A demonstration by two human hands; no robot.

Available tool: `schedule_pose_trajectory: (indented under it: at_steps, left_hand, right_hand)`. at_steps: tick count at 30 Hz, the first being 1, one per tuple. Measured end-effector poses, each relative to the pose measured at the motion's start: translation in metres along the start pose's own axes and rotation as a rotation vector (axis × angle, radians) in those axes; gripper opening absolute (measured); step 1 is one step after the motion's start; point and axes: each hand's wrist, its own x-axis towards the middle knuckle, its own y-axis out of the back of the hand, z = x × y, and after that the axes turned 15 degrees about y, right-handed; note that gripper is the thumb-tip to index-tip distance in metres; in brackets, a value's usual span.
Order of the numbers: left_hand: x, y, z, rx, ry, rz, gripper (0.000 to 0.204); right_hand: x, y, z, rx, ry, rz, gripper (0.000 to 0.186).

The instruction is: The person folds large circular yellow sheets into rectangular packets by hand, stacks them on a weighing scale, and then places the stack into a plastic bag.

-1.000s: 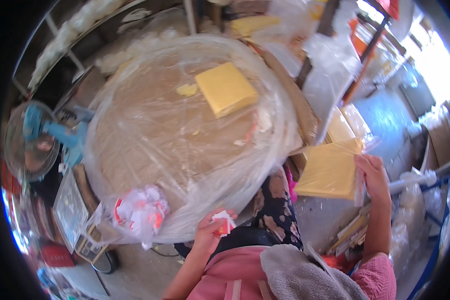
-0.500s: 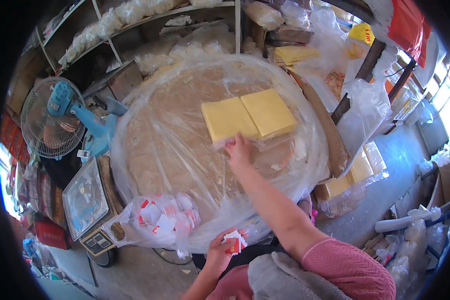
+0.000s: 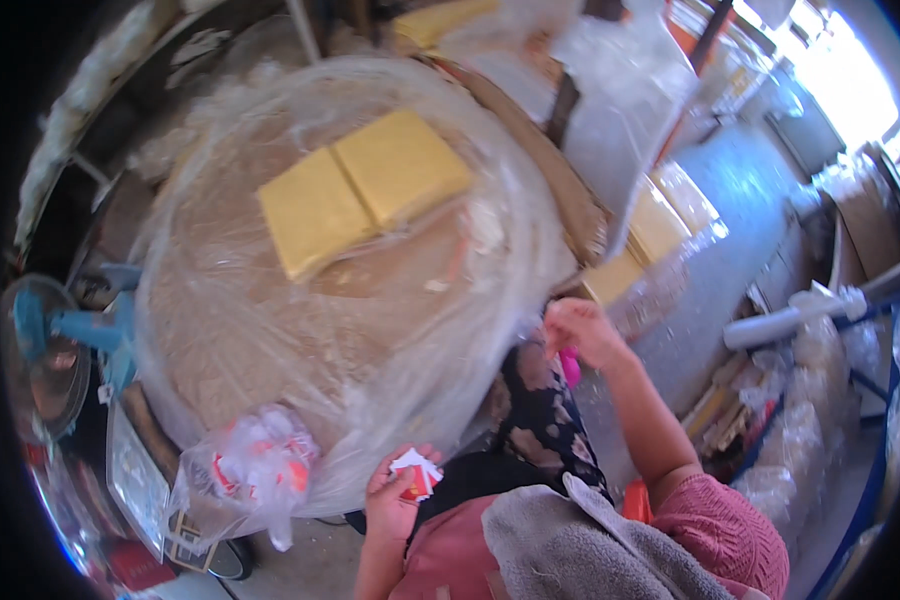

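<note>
My left hand (image 3: 390, 505), low in front of me, is closed around a small fan of red and white cards (image 3: 417, 474). My right hand (image 3: 582, 332) hovers past the table's right edge, beside packs of yellow paper (image 3: 638, 240) in clear plastic. Its fingers look bent but are blurred, and whether anything is in them cannot be made out. Two yellow paper stacks (image 3: 365, 190) lie side by side on the plastic-covered round table (image 3: 260, 330), apart from both hands. A clear bag of red and white cards (image 3: 265, 465) sits at the table's near left edge.
A blue fan (image 3: 95, 325) stands to the left, above a scale with a metal tray (image 3: 135, 470). Cardboard and hanging plastic sheeting (image 3: 625, 100) border the table's far right. Plastic-wrapped bundles (image 3: 805, 440) line the right side of the floor.
My right hand has left the yellow stacks on the table and moved right, past its edge. The view has swung right. My left hand still holds the cards.
</note>
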Motion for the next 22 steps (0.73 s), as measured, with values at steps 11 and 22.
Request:
schedule_pose_trajectory:
  at_steps: [11, 22]
  left_hand:
    - [0.029, -0.051, -0.003, 0.142, 0.069, 0.021, 0.043]
    - [0.012, -0.006, -0.008, 0.092, 0.064, -0.096, 0.047]
  right_hand:
    - [0.030, 0.319, 0.166, -0.526, -0.294, 1.010, 0.057]
    - [0.088, 0.349, 0.109, -0.332, 0.243, 0.607, 0.039]
